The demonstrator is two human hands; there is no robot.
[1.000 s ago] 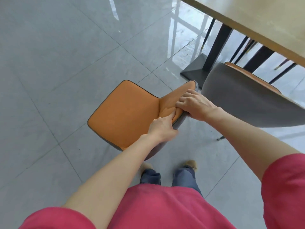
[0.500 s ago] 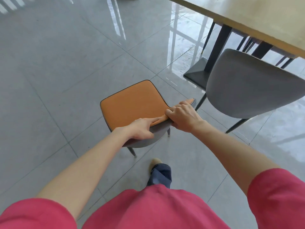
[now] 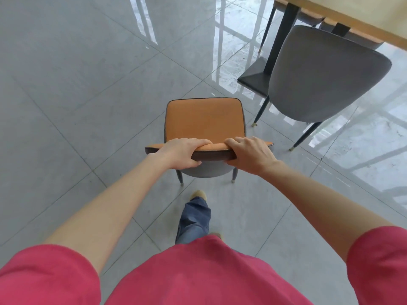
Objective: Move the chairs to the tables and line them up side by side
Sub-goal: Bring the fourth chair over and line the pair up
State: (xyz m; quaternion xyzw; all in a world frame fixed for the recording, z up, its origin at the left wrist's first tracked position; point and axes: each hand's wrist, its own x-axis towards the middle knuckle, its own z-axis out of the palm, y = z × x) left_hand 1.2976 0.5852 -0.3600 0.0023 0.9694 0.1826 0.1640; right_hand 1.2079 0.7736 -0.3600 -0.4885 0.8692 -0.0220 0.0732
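An orange-seated chair (image 3: 203, 118) with a grey shell stands upright on the tiled floor in front of me, its seat pointing away. My left hand (image 3: 180, 154) grips the left part of its backrest top, and my right hand (image 3: 250, 154) grips the right part. To the right, a second chair (image 3: 323, 78) shows its grey back and stands tucked at the wooden table (image 3: 350, 15) at the top right. The two chairs are apart, with a gap of floor between them.
The table's black post and flat foot plate (image 3: 253, 81) sit on the floor just left of the grey chair. Glossy grey tiles (image 3: 77, 84) stretch open to the left and ahead. My leg and shoe (image 3: 197, 208) are right behind the orange chair.
The orange chair has swung from lying tilted to standing upright and square to me. My hands have spread apart along the backrest top. The grey chair and table have shifted right in view.
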